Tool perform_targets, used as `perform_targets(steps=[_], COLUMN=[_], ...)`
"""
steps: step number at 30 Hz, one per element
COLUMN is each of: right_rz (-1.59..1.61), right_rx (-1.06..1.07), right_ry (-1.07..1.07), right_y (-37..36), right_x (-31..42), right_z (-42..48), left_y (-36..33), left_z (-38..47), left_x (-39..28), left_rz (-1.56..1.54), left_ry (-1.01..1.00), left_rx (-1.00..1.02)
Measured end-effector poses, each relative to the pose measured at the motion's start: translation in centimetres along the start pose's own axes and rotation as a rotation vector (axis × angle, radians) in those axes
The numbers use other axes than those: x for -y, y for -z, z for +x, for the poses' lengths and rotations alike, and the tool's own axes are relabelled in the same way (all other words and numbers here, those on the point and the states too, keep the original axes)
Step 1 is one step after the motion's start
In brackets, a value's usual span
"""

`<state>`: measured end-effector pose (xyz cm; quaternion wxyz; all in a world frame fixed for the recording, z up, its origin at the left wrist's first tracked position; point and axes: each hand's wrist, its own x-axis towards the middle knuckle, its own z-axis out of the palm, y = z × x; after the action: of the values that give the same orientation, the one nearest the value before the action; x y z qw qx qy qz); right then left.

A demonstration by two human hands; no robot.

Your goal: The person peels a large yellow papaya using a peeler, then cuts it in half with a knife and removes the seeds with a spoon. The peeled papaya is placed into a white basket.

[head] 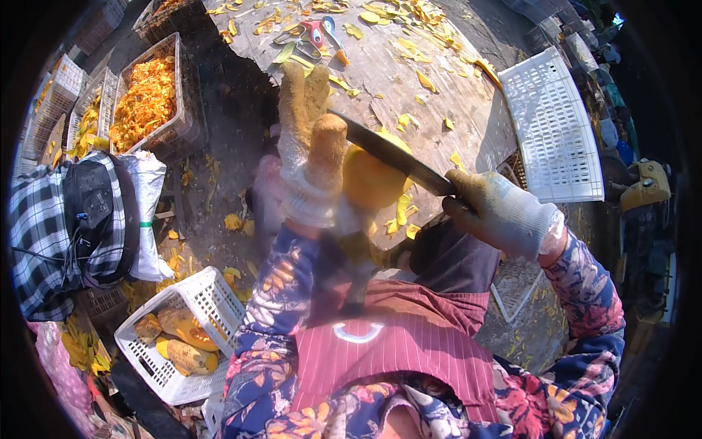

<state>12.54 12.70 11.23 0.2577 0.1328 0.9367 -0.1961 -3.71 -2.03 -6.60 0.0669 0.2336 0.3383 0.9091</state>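
My right hand (488, 206), in a soiled knit glove, grips the handle of a knife with a long, wide blade (392, 151). The blade slants up to the left, across the front of a peeled yellow squash piece (368, 178). To the left of the squash is my left hand (310, 148), also gloved, with its fingers extended and its thumb near the blade's tip. Whether it touches the squash is unclear. Below the squash the view is blurred. Beyond my hands, a red peeler (314, 34) and a blue peeler (330, 30) lie on the wooden tabletop (384, 104).
Yellow peels (408, 49) litter the tabletop. A white plastic crate (554, 126) stands on its right. At left are a crate of orange shreds (145, 99), a person in plaid clothing (38, 219) and a white crate (214, 302) with several squash pieces (189, 329).
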Motion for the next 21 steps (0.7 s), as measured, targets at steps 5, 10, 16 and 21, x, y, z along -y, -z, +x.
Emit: perform_targets(steps=[5, 10, 16, 21], right_rz=[0.045, -0.036, 0.173, 0.188], right_rx=[0.067, 0.175, 0.136, 0.09], right_ry=[0.02, -0.079, -0.012, -0.001], right_y=[1.3, -1.2, -8.7, -12.3], right_x=[0.6, -0.9, -5.1, -7.1], right_z=[0.2, 2.3, 6.5, 8.3], left_y=[-1.0, 1.7, 5.7, 4.8], left_z=[3.4, 0.9, -2.7, -3.9], left_x=[-0.2, 2.1, 7.1, 7.6], left_rz=[-0.08, -0.003, 0.052, 0.011], left_ry=[0.14, 0.33, 0.675, 0.53], left_rx=[0.196, 0.159, -0.01, -0.222])
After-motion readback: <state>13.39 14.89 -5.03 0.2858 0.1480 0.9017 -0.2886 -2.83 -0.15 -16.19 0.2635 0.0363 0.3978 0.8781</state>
